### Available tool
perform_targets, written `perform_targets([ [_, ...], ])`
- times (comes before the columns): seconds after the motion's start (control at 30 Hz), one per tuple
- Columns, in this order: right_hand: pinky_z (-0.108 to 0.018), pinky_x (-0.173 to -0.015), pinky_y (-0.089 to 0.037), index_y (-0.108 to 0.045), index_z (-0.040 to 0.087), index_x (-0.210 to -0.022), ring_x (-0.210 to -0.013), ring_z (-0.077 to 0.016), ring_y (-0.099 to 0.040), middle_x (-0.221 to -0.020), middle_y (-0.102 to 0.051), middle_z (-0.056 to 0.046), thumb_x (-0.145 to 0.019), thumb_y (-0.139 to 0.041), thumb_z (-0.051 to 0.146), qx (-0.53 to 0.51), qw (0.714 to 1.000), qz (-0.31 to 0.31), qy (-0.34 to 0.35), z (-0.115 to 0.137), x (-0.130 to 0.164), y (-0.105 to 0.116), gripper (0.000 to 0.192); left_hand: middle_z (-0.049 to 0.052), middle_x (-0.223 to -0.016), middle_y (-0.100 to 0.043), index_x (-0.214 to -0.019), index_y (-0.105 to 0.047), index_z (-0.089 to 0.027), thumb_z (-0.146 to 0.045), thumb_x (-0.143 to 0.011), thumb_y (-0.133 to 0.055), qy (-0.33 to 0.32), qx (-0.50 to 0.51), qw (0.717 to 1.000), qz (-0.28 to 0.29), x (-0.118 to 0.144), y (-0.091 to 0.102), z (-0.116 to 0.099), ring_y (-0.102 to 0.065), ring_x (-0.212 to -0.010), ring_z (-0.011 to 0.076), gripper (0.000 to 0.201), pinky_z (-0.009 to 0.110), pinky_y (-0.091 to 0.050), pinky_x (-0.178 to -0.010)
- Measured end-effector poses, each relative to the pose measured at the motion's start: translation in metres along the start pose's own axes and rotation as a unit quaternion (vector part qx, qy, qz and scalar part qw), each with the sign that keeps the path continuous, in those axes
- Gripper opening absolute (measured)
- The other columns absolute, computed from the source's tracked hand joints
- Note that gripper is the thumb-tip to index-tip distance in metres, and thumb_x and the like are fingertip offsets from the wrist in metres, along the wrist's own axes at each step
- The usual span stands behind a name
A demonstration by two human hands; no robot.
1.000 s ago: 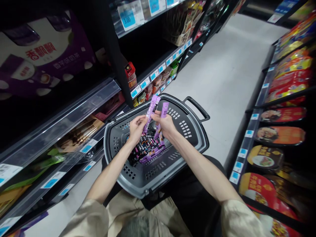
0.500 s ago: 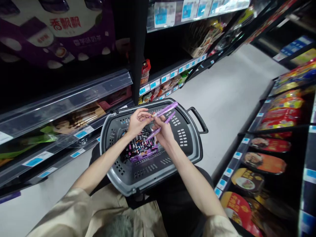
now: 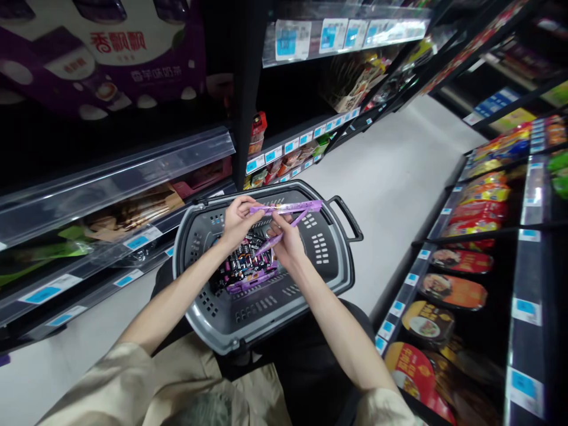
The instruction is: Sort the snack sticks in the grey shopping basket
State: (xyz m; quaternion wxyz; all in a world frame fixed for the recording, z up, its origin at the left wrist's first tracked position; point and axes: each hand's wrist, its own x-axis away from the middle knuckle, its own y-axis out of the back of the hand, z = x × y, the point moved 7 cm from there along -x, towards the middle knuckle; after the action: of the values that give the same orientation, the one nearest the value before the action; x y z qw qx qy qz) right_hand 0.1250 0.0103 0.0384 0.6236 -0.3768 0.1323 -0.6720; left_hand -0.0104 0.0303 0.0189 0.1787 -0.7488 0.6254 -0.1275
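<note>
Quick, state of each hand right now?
Left hand: closed, pinching one end of the upper purple packet.
Right hand: closed, holding the lower purple packet; fingertips at the upper one, grip on it unclear.

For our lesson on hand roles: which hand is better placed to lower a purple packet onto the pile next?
Probably the right hand: it alone holds the lower purple packet, one end over the pile. The left hand pinches the upper packet near one end.

A beige shirt (image 3: 184, 367) with loose, creased short sleeves (image 3: 113, 378), worn with dark trousers (image 3: 310, 361).
</note>
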Motion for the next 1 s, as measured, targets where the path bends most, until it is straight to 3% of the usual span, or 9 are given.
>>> perform_targets([
  [0.13, -0.019, -0.044, -0.03, -0.04, 0.024, -0.07, -0.047, -0.0045, -0.028, -0.06, -0.037, 0.014, -0.061, -0.091, 0.016, 0.0, 1.0, -0.025, -0.001, -0.008, 0.0, 0.002, 0.053, 0.001, -0.086, -0.075, -0.09, -0.051, -0.021, -0.032, -0.062, -0.092, 0.009, 0.014, 1.0, -0.007, 0.001, 0.001, 0.003, -0.071, -0.077, 0.014, 0.051, 0.026, -0.053, -0.077],
  [0.43, -0.018, -0.042, -0.03, -0.045, 0.023, -0.071, -0.047, -0.0045, -0.028, -0.057, -0.036, 0.014, -0.057, -0.092, 0.016, 0.004, 0.998, -0.055, 0.009, -0.014, 0.003, 0.001, 0.049, 0.0, -0.085, -0.072, -0.082, -0.043, -0.022, -0.033, -0.065, -0.091, -0.022, 0.006, 1.0, -0.013, 0.003, 0.0, -0.001, -0.067, -0.074, 0.0112, 0.052, 0.022, -0.051, -0.07],
  [0.57, -0.018, -0.042, -0.033, -0.049, 0.023, -0.072, -0.046, -0.0052, -0.029, -0.056, -0.035, 0.014, -0.057, -0.093, 0.018, 0.035, 0.996, -0.074, 0.046, -0.007, 0.0, 0.006, 0.046, 0.003, -0.087, -0.076, -0.089, -0.049, -0.022, -0.034, -0.064, -0.093, -0.04, 0.001, 0.999, 0.003, 0.002, -0.002, -0.005, -0.072, -0.08, 0.0156, 0.052, 0.027, -0.055, -0.077],
  [0.73, -0.02, -0.042, -0.034, -0.053, 0.022, -0.071, -0.046, -0.0058, -0.031, -0.054, -0.038, 0.013, -0.061, -0.092, 0.025, 0.064, 0.991, -0.088, 0.073, -0.001, -0.004, 0.009, 0.04, 0.008, -0.093, -0.079, -0.094, -0.065, -0.018, -0.046, -0.075, -0.084, 0.001, 0.032, 0.999, 0.001, 0.0, -0.001, -0.001, -0.075, -0.081, 0.0201, 0.039, 0.03, -0.057, -0.072],
  [1.0, -0.019, -0.042, -0.034, -0.056, 0.021, -0.074, -0.046, -0.0052, -0.033, -0.055, -0.04, 0.012, -0.062, -0.089, 0.026, 0.06, 0.99, -0.098, 0.079, -0.002, -0.006, 0.01, 0.036, 0.008, -0.092, -0.08, -0.09, -0.069, -0.017, -0.042, -0.071, -0.088, 0.016, 0.041, 0.999, -0.001, 0.0, -0.003, -0.001, -0.076, -0.085, 0.0214, 0.037, 0.03, -0.058, -0.073],
])
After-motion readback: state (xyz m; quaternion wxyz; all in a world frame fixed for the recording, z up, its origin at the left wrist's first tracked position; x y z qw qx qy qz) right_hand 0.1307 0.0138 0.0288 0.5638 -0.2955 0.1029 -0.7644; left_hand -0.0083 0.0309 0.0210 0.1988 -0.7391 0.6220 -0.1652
